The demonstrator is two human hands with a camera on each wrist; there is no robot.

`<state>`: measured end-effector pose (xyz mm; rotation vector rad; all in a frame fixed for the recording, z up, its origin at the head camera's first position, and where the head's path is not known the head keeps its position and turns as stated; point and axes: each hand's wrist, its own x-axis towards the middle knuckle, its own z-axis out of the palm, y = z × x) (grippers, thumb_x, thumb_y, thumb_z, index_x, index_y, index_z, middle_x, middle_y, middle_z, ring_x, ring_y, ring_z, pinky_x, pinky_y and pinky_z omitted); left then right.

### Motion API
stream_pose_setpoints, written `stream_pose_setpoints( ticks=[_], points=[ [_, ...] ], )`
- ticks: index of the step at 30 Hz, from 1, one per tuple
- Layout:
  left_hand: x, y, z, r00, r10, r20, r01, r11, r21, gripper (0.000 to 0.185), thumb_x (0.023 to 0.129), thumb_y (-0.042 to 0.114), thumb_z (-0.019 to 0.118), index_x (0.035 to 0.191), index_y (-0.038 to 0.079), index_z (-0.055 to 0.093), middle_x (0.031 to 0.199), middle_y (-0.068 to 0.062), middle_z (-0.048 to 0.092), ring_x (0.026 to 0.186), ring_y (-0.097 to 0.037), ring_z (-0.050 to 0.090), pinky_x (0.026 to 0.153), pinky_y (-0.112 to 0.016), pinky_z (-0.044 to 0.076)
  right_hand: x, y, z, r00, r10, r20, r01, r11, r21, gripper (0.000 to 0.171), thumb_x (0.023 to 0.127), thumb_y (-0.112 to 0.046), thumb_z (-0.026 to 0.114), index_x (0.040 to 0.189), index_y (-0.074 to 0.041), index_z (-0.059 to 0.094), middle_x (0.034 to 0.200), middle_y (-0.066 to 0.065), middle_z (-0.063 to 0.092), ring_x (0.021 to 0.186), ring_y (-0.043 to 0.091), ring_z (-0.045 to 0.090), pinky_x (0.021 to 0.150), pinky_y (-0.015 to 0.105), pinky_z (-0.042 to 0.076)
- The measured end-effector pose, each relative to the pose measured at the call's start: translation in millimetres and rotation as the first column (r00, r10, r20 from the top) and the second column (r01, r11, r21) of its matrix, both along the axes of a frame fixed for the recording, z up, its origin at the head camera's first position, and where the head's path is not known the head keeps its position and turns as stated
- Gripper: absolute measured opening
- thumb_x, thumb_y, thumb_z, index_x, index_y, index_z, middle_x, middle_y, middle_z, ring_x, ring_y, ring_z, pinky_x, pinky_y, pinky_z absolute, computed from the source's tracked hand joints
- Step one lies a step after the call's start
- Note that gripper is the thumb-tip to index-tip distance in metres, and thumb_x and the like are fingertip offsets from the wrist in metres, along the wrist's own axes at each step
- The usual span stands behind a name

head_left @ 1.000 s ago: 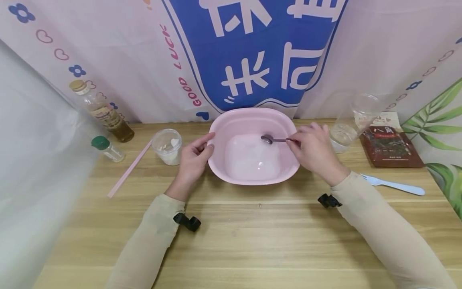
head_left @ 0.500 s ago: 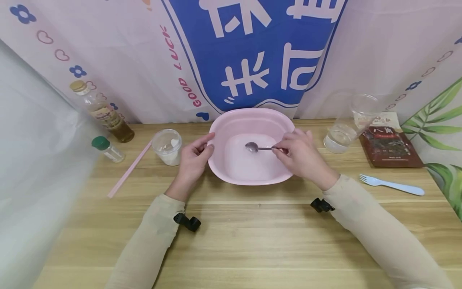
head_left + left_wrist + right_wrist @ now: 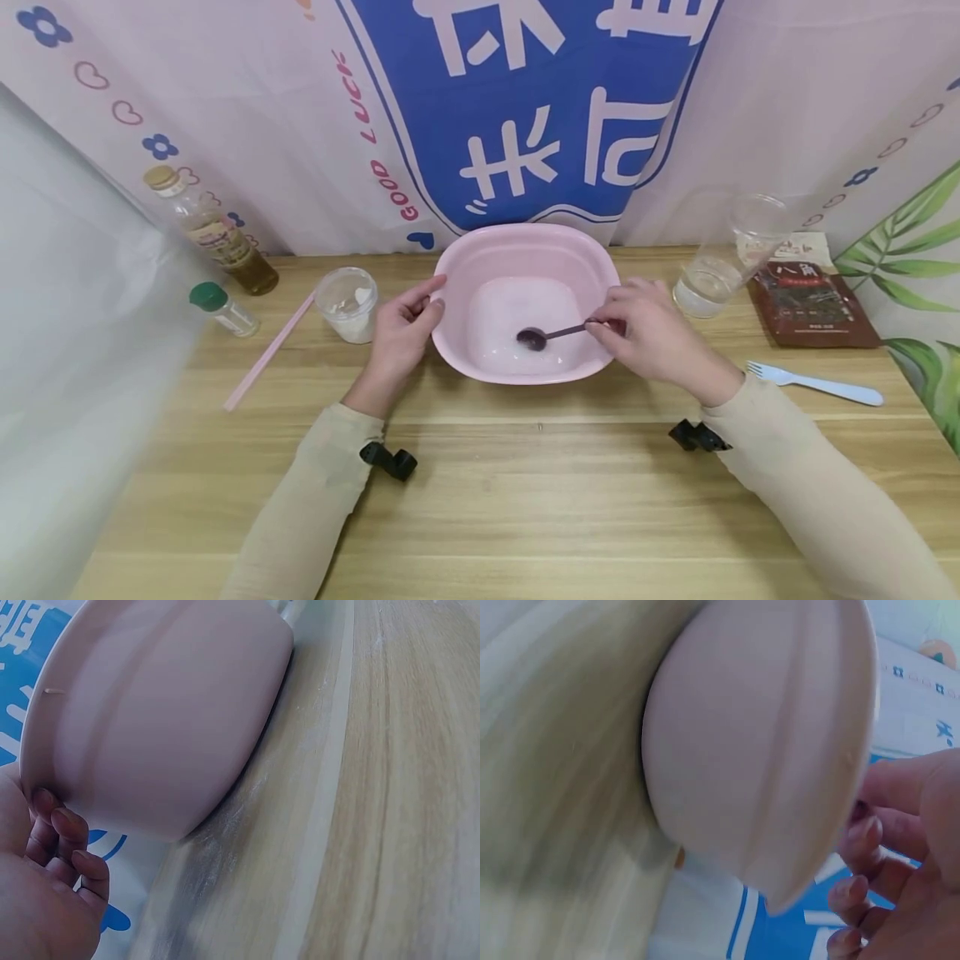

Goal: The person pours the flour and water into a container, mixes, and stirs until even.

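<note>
My left hand (image 3: 401, 329) curls its fingers against the smooth rim of the rounded pink plastic basin (image 3: 480, 250), which stands mid-table on the pale wooden tabletop (image 3: 525, 483). My right hand (image 3: 652, 333) pinches the thin handle of a small metal spoon (image 3: 543, 336), its bowl down in the white powdery contents. Beside my left hand stands a clear plastic cup of white powder (image 3: 347, 304); a clear water cup (image 3: 705, 283) sits right of the basin.

The pink basin (image 3: 525, 250) is smooth plastic with a soft sheen. The spoon (image 3: 534, 338) in the right hand's (image 3: 652, 337) grip looks like glossy metal. The table (image 3: 525, 500) is pale wood-grain, matt, faintly dusted with powder near the basin.
</note>
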<state>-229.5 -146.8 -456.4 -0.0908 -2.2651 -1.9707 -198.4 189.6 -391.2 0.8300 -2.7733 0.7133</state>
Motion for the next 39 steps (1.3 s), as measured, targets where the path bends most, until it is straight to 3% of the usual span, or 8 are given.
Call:
stream_pose_setpoints(
  ticks=[6,11,18,23,30,35,39],
  points=[
    [-0.1,-0.6,2.7,1.0,-0.002,0.002,0.002,1.0,0.008,0.038,0.101,0.006,0.066,0.138,0.001,0.072,0.079,0.002,0.057,0.072,-0.007,0.054,0.061,-0.015,0.047,-2.0,13.2,2.1,0.984,-0.101,-0.144,0.109,0.993,0.053,0.006,0.091,-0.009,0.081,0.092,-0.004,0.084,0.093,0.013,0.078,0.091,0.036,0.06,0.083,0.051,0.037],
    [-1.0,1.6,3.7,1.0,-0.009,-0.002,0.009,1.0,0.001,0.038,0.101,0.005,0.065,0.138,0.0,0.071,0.079,0.002,0.058,0.07,-0.007,0.053,0.059,-0.015,0.045,-3.6,14.1,3.0,0.971,-0.102,-0.216,0.123,0.988,0.089,0.004,0.09,-0.006,0.082,0.091,-0.004,0.084,0.087,0.012,0.077,0.085,0.034,0.056,0.079,0.048,0.033],
    [0.3,2.8,4.1,1.0,-0.011,-0.003,0.011,1.0,0.017,0.038,0.101,0.004,0.065,0.139,0.0,0.071,0.08,0.002,0.058,0.071,-0.007,0.054,0.06,-0.015,0.047,2.8,12.4,11.9,0.993,-0.01,-0.121,0.021,0.995,0.096,0.003,0.091,-0.009,0.082,0.092,-0.009,0.085,0.087,0.004,0.076,0.085,0.028,0.054,0.081,0.046,0.032],
    [1.2,0.3,3.3,1.0,-0.012,0.014,0.012,1.0,0.013,0.039,0.102,0.007,0.065,0.14,0.001,0.07,0.082,0.0,0.059,0.073,-0.008,0.055,0.061,-0.015,0.048,2.7,-3.0,7.4,0.998,0.048,-0.034,-0.046,0.997,0.059,0.006,0.096,-0.013,0.08,0.093,-0.011,0.085,0.084,-0.001,0.071,0.09,0.025,0.057,0.084,0.046,0.034],
    [2.1,-0.2,1.2,1.0,-0.003,0.01,0.003,1.0,-0.005,0.038,0.101,0.007,0.066,0.139,0.002,0.071,0.079,0.001,0.056,0.07,-0.008,0.051,0.058,-0.015,0.043,-9.8,-28.7,-4.5,0.999,-0.044,0.024,0.044,0.999,0.027,0.01,0.099,-0.016,0.078,0.098,-0.01,0.085,0.082,0.001,0.071,0.087,0.024,0.058,0.086,0.046,0.036],
    [1.2,1.2,0.0,1.0,-0.001,0.009,0.001,1.0,-0.004,0.038,0.101,0.007,0.066,0.139,0.001,0.071,0.077,0.003,0.055,0.069,-0.008,0.05,0.057,-0.015,0.042,-20.9,-28.0,-7.3,0.992,-0.122,-0.021,0.123,0.992,0.036,0.012,0.099,-0.014,0.076,0.1,-0.006,0.085,0.075,0.004,0.063,0.082,0.027,0.054,0.083,0.044,0.037],
    [2.3,1.2,0.9,1.0,-0.001,0.01,0.001,1.0,-0.002,0.038,0.102,0.007,0.065,0.139,0.001,0.071,0.077,0.002,0.055,0.068,-0.008,0.05,0.056,-0.016,0.042,-26.9,-21.4,-9.3,0.981,-0.184,-0.054,0.185,0.983,0.005,0.013,0.099,-0.012,0.075,0.102,-0.003,0.084,0.08,0.009,0.065,0.085,0.031,0.056,0.083,0.047,0.04]
  ],
)
